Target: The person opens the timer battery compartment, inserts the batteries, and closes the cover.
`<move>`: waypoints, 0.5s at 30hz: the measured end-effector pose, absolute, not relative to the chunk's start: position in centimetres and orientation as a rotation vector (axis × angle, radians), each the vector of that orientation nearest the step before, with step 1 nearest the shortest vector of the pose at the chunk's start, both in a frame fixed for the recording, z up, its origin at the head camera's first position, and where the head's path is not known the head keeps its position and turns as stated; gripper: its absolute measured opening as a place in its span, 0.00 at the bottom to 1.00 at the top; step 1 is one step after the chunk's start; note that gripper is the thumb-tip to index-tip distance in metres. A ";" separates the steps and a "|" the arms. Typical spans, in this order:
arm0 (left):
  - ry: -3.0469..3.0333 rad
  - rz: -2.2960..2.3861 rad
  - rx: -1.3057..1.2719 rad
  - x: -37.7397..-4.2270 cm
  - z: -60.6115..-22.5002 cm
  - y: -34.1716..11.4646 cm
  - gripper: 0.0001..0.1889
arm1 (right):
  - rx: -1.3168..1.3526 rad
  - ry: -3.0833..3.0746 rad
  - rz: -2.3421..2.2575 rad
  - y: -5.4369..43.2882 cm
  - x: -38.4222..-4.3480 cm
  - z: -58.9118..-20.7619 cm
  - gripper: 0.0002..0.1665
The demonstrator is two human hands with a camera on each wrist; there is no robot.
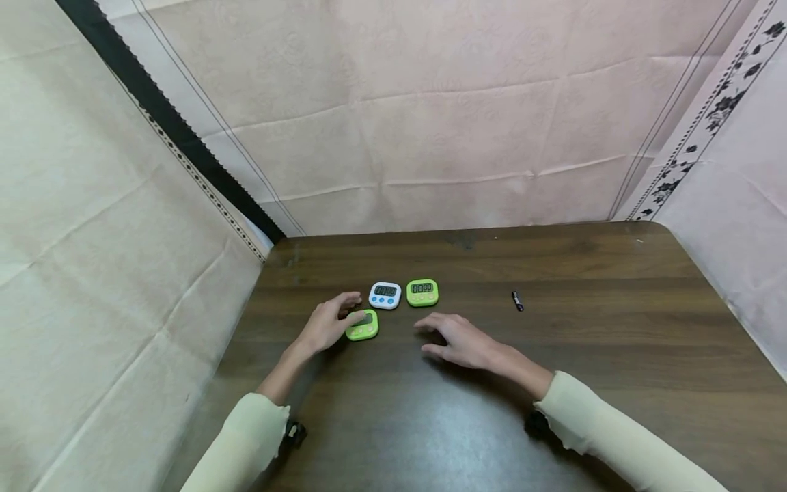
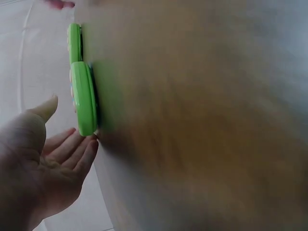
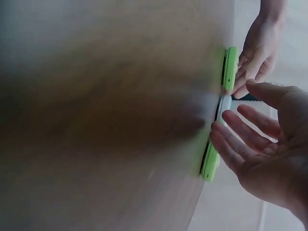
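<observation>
Three small digital timers lie face up on the table. The nearest is a green timer [image 1: 363, 326], a white timer [image 1: 384, 296] with blue buttons lies behind it, and another green timer [image 1: 422, 292] is beside the white one. My left hand [image 1: 328, 324] is at the left side of the nearest green timer, its thumb over that timer in the head view. In the left wrist view its fingers [image 2: 72, 149] are loosely extended by the timer's edge, not gripping it. My right hand [image 1: 461, 342], fingers relaxed and apart, hovers right of the timers and holds nothing.
A small dark cylinder [image 1: 517, 301], resembling a battery, lies to the right on the brown wooden table [image 1: 615, 307]. Pale cloth [image 1: 443, 137] hangs behind the table's far edge and along both sides.
</observation>
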State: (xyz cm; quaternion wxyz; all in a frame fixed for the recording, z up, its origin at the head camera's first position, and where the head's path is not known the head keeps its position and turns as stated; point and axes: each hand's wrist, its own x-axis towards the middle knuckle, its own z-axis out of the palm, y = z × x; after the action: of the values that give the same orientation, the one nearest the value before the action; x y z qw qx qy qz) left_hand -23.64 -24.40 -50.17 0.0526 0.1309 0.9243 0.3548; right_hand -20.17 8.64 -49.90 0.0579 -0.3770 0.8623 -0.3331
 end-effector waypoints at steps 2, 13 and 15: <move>2.802 1.042 0.433 -23.1 -50.2 -24.8 0.33 | -1.149 2.591 -1.001 7.6 -20.8 -49.7 0.27; 2.861 0.803 0.564 -21.0 -50.4 -25.6 0.42 | -1.302 2.628 -0.789 1.3 -23.3 -49.9 0.41; 2.878 0.770 0.577 -20.8 -50.5 -25.6 0.43 | -1.312 2.659 -0.742 0.4 -23.4 -50.1 0.40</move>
State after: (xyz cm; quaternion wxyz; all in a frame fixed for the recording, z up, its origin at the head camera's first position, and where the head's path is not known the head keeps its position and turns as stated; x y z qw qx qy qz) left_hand -20.82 -25.63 -50.47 0.0537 0.1899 0.9470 0.2534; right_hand -23.43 0.36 -50.12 0.0424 -0.4288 0.8692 -0.2426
